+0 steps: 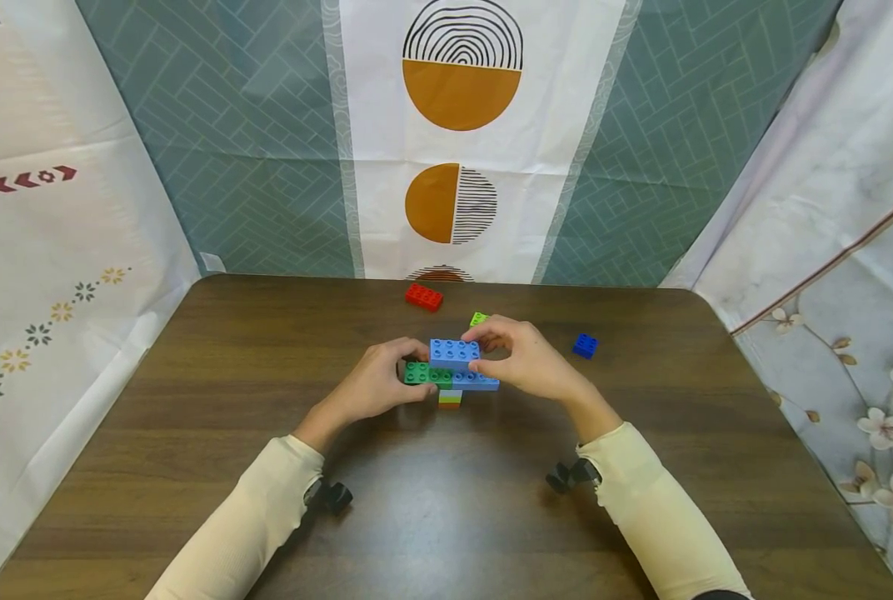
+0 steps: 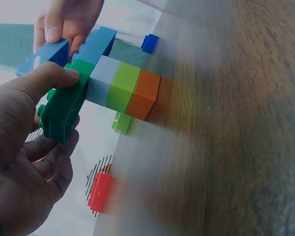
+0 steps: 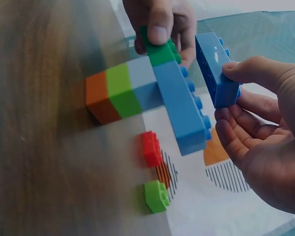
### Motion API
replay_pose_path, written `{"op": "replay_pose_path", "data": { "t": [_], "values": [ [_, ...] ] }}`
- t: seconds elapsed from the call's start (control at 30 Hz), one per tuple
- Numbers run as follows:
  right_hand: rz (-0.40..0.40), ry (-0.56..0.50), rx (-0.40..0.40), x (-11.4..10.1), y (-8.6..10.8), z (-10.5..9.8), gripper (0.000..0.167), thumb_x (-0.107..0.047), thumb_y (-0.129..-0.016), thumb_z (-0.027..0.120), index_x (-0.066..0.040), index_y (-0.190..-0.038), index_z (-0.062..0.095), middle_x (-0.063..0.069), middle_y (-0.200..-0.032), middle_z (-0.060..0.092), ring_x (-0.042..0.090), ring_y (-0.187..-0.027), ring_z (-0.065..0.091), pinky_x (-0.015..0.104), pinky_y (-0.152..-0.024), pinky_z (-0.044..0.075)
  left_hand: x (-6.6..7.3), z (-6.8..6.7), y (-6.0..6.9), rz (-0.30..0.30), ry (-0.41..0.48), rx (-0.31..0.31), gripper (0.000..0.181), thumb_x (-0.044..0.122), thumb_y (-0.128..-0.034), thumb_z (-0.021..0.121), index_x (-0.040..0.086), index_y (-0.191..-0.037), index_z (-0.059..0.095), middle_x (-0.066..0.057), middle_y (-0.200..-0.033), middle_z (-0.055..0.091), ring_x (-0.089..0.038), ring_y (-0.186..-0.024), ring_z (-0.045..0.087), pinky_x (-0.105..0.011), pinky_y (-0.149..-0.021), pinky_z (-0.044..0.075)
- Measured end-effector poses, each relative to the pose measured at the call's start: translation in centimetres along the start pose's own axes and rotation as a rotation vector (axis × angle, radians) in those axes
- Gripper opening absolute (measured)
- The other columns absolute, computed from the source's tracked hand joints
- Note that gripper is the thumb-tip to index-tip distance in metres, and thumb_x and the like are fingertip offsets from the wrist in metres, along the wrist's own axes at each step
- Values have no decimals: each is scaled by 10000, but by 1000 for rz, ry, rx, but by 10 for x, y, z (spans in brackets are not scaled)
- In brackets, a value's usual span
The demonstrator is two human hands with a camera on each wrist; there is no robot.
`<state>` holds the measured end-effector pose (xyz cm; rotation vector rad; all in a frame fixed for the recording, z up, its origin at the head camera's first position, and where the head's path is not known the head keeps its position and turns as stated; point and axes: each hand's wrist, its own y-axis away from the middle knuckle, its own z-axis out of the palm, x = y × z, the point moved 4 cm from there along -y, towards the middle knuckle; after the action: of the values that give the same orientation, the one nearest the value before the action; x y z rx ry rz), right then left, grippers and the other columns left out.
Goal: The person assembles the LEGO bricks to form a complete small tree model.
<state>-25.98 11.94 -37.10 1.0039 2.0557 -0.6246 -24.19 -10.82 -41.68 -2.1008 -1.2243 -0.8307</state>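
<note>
A small tower stands on the table, with an orange brick (image 2: 144,96) at the bottom, a lime green brick (image 2: 123,86) over it and a pale grey-blue brick (image 2: 103,78) above that. Across its top lie a long green brick (image 1: 416,372) and a long blue brick (image 1: 478,382), end to end. The left hand (image 1: 375,379) pinches the green brick between thumb and fingers. Just above, the right hand (image 1: 525,358) holds another blue brick (image 3: 217,69) by one end. In the right wrist view a gap shows between that brick and the studs below.
Behind the tower a red brick (image 1: 424,297) lies near the table's far edge. A lime green brick (image 1: 479,318) is partly hidden by the right hand. To the right lies a small dark blue brick (image 1: 586,346). Patterned cloths (image 1: 266,167) hang around the wooden table (image 1: 446,517).
</note>
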Motion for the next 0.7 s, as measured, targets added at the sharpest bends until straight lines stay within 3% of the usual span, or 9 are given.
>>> {"op": "replay_pose_path", "data": {
  "t": [0.33,0.7],
  "values": [
    [25,-11,-28,-1,1,14,346,-158,-915,780,-101,-1244,687,91,-1222,660,261,-1100,646,446,-1003,580,0,-1,-1,26,-1,16,341,233,-850,839,155,-1146,690,13,-1039,686,-161,-865,591,-272,-718,526],
    [3,13,-21,0,0,22,350,-158,-913,789,-107,-1243,687,81,-1209,668,246,-1082,640,439,-996,585,-2,0,0,4,9,-5,396,239,-856,836,158,-1214,686,8,-1083,686,-176,-888,590,-285,-734,526]
  ]
}}
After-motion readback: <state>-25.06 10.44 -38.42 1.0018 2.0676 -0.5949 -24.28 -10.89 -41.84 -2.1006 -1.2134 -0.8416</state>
